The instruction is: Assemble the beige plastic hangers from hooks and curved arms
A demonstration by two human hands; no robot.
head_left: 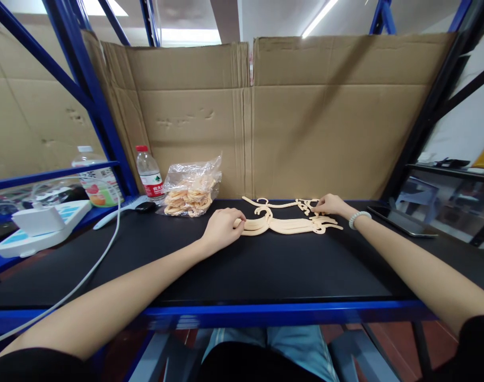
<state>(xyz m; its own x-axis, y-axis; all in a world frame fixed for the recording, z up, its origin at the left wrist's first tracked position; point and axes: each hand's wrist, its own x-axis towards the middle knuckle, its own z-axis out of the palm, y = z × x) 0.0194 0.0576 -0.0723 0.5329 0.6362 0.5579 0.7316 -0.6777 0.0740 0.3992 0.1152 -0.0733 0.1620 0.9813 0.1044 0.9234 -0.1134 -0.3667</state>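
Observation:
Pale beige, scroll-shaped ornament pieces (pixel 292 226) lie in a long curved arrangement on the black tabletop. At their left end, my left hand (pixel 224 229) is closed, thumb and fingertips on the tip of the arrangement. Behind it lies a thinner beige piece (pixel 276 205) with a curled, openwork right end. My right hand (pixel 330 204), with a beaded bracelet (pixel 360 218) at the wrist, is closed in a pinch at that curled end. Its fingertips partly hide what they grip.
A clear plastic bag of similar beige pieces (pixel 190 196) stands left of the arrangement, beside a red-capped water bottle (pixel 149 175). A brush (pixel 124 208) and a power strip (pixel 43 228) with a white cable lie further left. On the right is a dark tablet (pixel 401 221); cardboard (pixel 325 116) walls the back.

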